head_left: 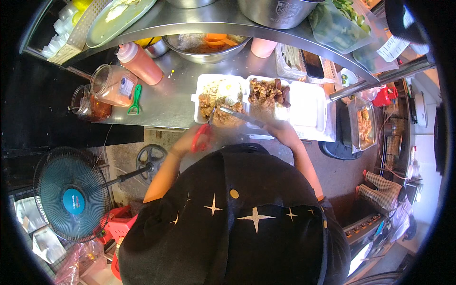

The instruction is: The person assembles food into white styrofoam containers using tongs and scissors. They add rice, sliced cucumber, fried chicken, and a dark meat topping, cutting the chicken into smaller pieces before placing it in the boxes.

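Observation:
My left hand (186,142) is closed on red-handled scissors (201,137), their blades pointing into the fried meat (227,117) in a white foam box (196,98). In my right hand (284,133) is a long metal utensil, seemingly tongs (241,115), reaching into the same meat from the right. Rice and what looks like an egg (232,90) lie behind the meat. Beside it, a second foam box holds dark brown meat pieces (268,90) over more food, with its white lid (306,107) folded out to the right.
Left on the steel counter (175,102) are a sauce bottle (141,64), jars (113,85) and a green peeler (135,99). A metal bowl (206,58) stands behind, under an overhead shelf (209,24). A fan (71,194) stands at left. Another person (389,199) is far right.

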The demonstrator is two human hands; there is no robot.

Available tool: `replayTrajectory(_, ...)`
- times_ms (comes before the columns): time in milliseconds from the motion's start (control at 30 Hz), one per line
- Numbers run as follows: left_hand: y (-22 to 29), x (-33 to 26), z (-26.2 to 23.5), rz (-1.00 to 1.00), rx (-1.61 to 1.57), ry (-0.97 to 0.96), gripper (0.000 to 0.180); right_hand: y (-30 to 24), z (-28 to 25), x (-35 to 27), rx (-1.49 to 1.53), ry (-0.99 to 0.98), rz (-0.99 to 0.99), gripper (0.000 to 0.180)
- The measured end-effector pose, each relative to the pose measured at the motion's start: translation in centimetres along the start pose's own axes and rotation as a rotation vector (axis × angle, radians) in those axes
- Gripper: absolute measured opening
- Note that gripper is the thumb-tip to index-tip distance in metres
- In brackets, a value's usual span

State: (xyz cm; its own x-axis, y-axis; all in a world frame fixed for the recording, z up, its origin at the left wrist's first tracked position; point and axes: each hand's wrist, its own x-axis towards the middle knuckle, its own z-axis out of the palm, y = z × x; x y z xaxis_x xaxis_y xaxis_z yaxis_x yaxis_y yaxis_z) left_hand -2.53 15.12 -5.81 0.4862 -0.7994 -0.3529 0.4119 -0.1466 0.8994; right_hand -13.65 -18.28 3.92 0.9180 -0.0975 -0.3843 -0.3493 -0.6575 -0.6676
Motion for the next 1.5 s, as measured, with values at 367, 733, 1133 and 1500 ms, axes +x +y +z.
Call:
replayTrajectory(367,0.9,-1.8,1.3,0.142,0.207,-0.015,0.046,1.1,1.6,-1.0,0.403,0.203,0.067,0.031)
replayTrajectory(733,5.6,-2.5,4.5,-0.181,0.232,0.080,0.036,-0.1,3.6,-1.8,0.473,0.176,0.060,0.029)
replayTrajectory(1133,3.2,-1.0,3.1,-0.116,0.249,0.028,0.032,0.4,2.1,-0.9,0.646,-0.051,0.205,0.027)
replayTrajectory(1500,3.0,1.0,2.2,0.037,0.116,-0.023,0.019,1.6,2.0,1.1,0.445,-0.099,0.093,0.031)
